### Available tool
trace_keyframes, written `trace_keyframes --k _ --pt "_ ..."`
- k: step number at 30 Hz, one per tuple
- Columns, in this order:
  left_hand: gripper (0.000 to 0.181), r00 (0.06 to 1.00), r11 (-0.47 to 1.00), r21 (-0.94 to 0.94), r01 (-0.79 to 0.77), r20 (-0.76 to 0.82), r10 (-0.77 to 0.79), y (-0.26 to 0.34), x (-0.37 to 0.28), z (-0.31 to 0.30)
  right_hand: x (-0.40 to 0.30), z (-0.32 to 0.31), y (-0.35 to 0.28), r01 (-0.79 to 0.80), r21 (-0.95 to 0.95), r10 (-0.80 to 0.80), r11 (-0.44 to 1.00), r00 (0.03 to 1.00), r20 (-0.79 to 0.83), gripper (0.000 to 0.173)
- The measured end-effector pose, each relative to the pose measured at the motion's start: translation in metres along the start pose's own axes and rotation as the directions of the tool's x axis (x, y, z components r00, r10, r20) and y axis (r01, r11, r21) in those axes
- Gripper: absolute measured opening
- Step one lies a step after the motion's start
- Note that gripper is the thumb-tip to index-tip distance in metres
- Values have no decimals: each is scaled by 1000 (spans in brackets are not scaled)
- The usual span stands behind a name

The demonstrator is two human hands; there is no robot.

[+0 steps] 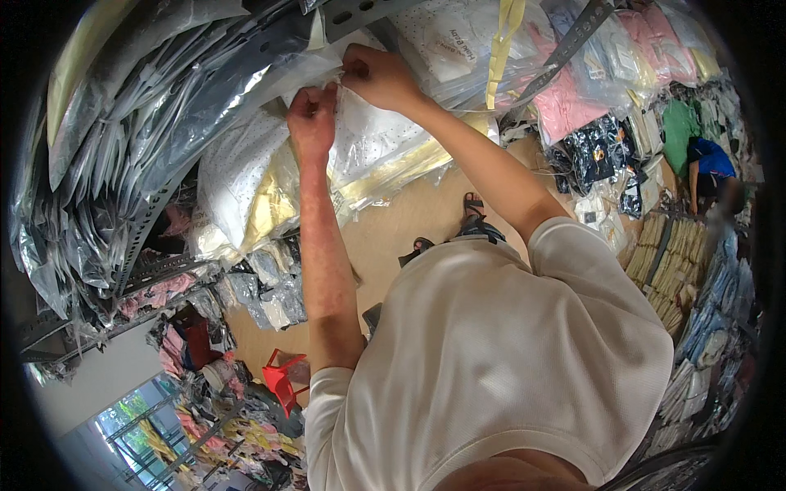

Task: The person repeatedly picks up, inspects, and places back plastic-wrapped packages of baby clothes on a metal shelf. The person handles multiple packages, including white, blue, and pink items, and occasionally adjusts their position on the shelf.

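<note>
My left hand (311,119) has its fingers curled in on clear plastic at the shelf's edge. Close beside it, my right hand (384,77) pinches the same clear plastic, its thumb and forefinger forming a small ring. The exact bit between the fingertips is too small to make out. Below and around both hands lies a clear plastic bag (384,132) with white dotted fabric and pale yellow pieces inside. To the left, another stack of dotted fabric in plastic (236,166) leans over a yellow layer.
Slotted metal shelving (362,11) runs above my hands. Piled plastic packets (166,123) fill the left rack. A yellow strap (503,52) hangs at the right. Bagged garments (595,153) lie on the floor (344,264) near a red stool (284,380). A person in blue (712,159) bends at far right.
</note>
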State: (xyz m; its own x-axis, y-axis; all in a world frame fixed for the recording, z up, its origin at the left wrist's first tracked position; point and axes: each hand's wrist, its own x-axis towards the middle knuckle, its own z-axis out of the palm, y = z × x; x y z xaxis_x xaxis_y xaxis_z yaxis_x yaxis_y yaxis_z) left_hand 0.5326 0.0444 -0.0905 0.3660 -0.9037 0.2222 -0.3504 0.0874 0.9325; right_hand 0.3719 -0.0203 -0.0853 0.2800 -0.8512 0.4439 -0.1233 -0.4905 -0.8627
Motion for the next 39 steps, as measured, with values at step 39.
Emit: trace_keyframes --k 39 --pt "29 960 915 -303 264 178 -218 36 -46 -78 101 -72 44 67 715 -19 696 997 -75 16"
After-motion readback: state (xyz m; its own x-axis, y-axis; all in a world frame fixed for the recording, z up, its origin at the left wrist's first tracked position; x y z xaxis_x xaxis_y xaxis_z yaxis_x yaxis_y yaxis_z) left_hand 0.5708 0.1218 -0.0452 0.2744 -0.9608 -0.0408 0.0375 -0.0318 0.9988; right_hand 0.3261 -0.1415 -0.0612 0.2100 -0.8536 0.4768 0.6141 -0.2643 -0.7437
